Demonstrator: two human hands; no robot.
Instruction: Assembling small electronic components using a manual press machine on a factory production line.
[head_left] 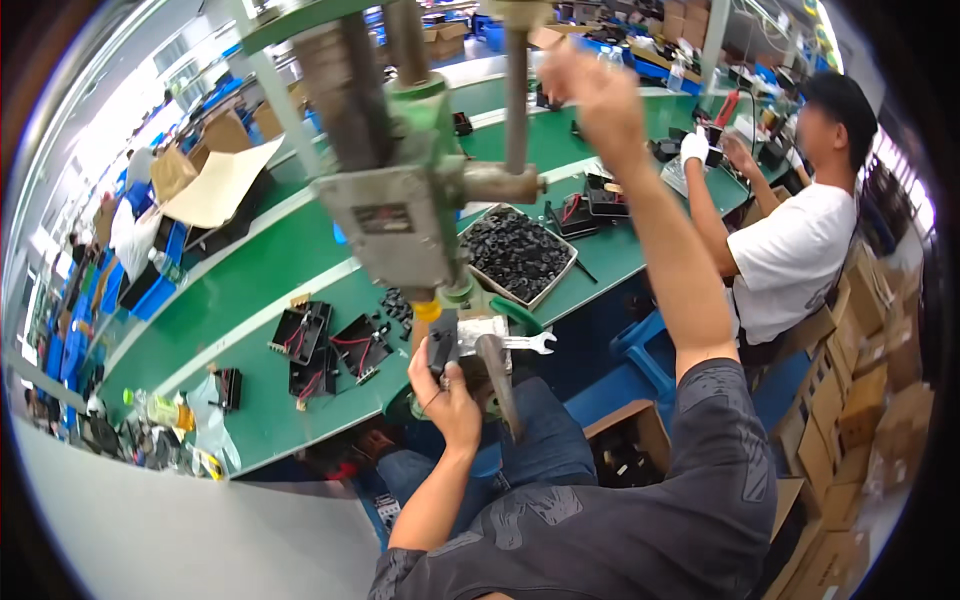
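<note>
A grey and green bench press stands before me, with a yellow tip at its lower end. Just under that tip, my left hand is closed around a small black plastic part. High on the right, my right hand is raised near the top of the press's steel rod. It is smeared by motion, so I cannot see whether its fingers grip anything. An open-ended wrench lies beside the black part, near a metal bar.
A tray of small black parts sits behind the press. Black housings with red wires lie on the green bench to the left. A co-worker sits at the right. Cardboard boxes are stacked there; an open carton is below.
</note>
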